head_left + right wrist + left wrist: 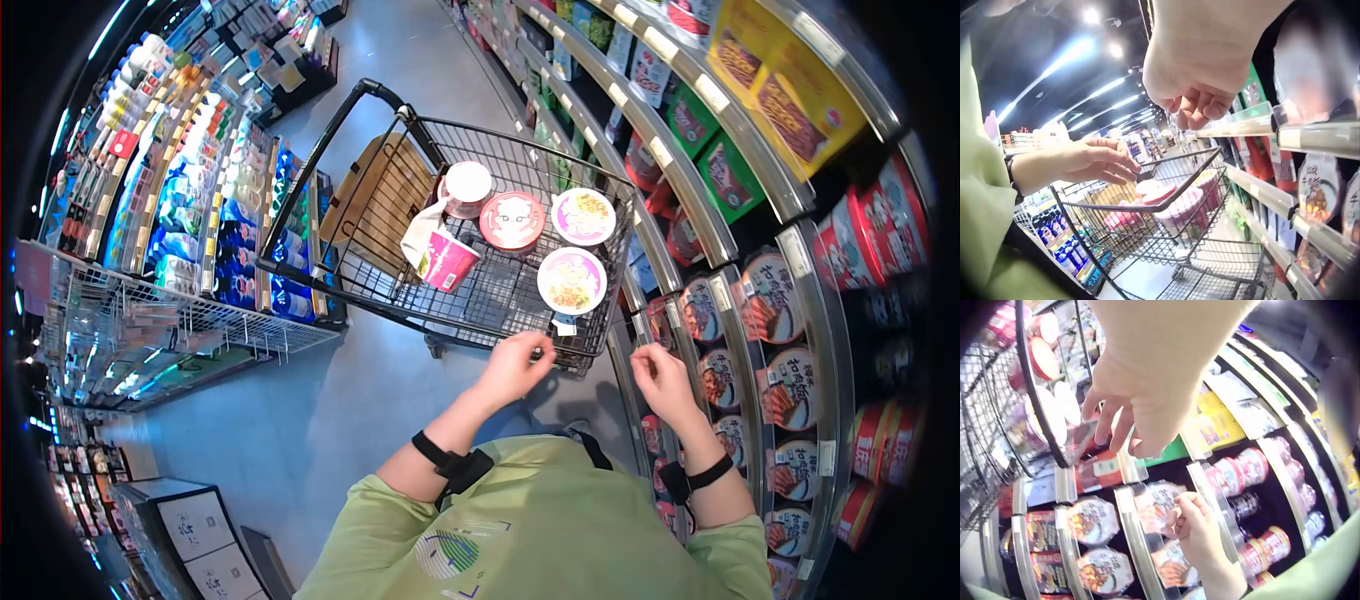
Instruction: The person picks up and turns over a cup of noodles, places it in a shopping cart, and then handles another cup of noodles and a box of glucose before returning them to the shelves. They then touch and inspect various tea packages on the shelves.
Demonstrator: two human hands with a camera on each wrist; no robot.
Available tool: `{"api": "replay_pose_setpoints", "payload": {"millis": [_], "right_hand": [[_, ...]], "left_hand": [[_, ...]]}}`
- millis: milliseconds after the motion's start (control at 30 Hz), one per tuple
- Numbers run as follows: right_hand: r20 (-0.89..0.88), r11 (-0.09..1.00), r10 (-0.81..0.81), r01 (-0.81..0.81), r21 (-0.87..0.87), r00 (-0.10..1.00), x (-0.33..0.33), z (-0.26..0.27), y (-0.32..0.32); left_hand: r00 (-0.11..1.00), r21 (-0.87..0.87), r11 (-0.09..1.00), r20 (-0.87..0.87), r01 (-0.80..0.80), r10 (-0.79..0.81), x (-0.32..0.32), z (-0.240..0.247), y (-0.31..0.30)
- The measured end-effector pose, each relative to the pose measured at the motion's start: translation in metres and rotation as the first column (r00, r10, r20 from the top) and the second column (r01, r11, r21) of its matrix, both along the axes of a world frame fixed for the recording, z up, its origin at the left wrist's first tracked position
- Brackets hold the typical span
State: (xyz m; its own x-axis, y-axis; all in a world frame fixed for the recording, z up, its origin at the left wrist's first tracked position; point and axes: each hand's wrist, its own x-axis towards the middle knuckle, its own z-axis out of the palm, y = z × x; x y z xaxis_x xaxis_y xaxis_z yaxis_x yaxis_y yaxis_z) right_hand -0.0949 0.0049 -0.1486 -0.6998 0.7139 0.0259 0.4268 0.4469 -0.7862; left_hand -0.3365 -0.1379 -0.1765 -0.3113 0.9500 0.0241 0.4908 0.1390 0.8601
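Holding nothing clearly with the left hand (515, 370), with its fingers loosely bent and a little apart, just beside the near end of the black wire cart (490, 318). Showing a small dark piece (537, 353) near these fingers, but impossible to tell if touched. Hanging empty with the right hand (662, 382), fingers curled in softly and thumb close to them, between the body and the right shelf (735, 260). Carrying in the cart, on its wire bottom, a white-lidded cup (467, 186), a red-lidded cup (512, 221) beside it, and two bowls with purple-edged lids (572, 281), all upright. Lying tilted near them, a pink cup (448, 262), with a white cloth-like thing (422, 232) against it. Seeing brown cardboard (372, 190) through the wires at the handle side; cannot tell if inside. Standing on the right shelf, many round food packs (787, 388), also yellow packages (790, 95) and green packages (728, 175). Standing on the left shelf (205, 190), rows of bottles (180, 235). Wearing a green shirt (540, 520) and black bands (462, 468) on both wrists.
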Motion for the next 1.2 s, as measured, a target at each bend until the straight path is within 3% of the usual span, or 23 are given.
{"api": "replay_pose_setpoints", "payload": {"millis": [167,233,300,367,433,500,567,700,767,900,967,1033,1067,1200], "right_hand": [[0.04,0.99,0.104,-0.099,-0.105,0.994,-0.083,-0.011,0.011],[0.076,0.986,0.131,-0.122,-0.113,0.989,-0.113,-0.019,0.017],[0.158,0.977,0.162,-0.136,-0.165,0.974,-0.142,-0.028,0.025],[0.104,0.966,0.184,-0.16,-0.203,0.977,-0.17,-0.048,0.033],[0.133,0.956,0.198,-0.161,-0.247,0.971,-0.194,-0.067,0.04],[0.183,0.984,0.164,-0.174,0.039,0.969,-0.22,-0.072,0.045],[0.249,0.987,0.161,-0.157,-0.035,0.955,-0.244,-0.078,0.055],[0.254,0.994,0.031,-0.056,0.09,0.967,-0.283,-0.101,0.069],[0.407,0.995,-0.099,0.097,0.027,0.908,-0.302,-0.103,0.073],[0.562,0.993,-0.119,0.108,0.052,0.818,-0.327,-0.1,0.074],[0.562,0.989,-0.145,0.137,0.055,0.814,-0.332,-0.119,0.078],[0.285,0.948,-0.272,0.306,-0.083,0.919,-0.331,-0.151,0.087],[0.176,0.941,-0.33,0.338,-0.02,0.928,-0.332,-0.16,0.089],[-0.004,0.917,-0.393,0.392,-0.073,0.92,-0.326,-0.188,0.105]], "left_hand": [[0.971,-0.056,0.969,-0.002,-0.241,0.241,-0.077,-0.016,-0.02],[0.921,-0.108,0.931,0.145,-0.349,0.362,-0.109,-0.018,-0.019],[0.904,-0.092,0.906,0.075,-0.414,0.42,-0.145,-0.032,-0.016],[0.896,-0.129,0.888,-0.099,-0.442,0.432,-0.181,-0.038,-0.011],[0.907,-0.228,0.879,-0.071,-0.419,0.414,-0.212,-0.043,-0.002],[0.906,-0.244,0.875,-0.184,-0.418,0.381,-0.238,-0.062,0.01],[0.92,-0.291,0.873,-0.146,-0.392,0.364,-0.259,-0.068,0.027],[0.93,-0.429,0.826,-0.13,-0.365,0.344,-0.278,-0.091,0.056],[0.946,-0.545,0.774,-0.169,-0.322,0.275,-0.277,-0.106,0.063],[0.965,-0.498,0.828,-0.08,-0.257,0.251,-0.276,-0.092,0.06],[0.959,-0.488,0.826,-0.126,-0.282,0.253,-0.272,-0.092,0.058],[0.966,-0.567,0.782,-0.127,-0.257,0.226,-0.271,-0.088,0.055],[0.976,-0.606,0.768,-0.074,-0.205,0.202,-0.273,-0.089,0.053],[0.991,-0.574,0.816,0.057,-0.067,0.122,-0.27,-0.091,0.049]]}}
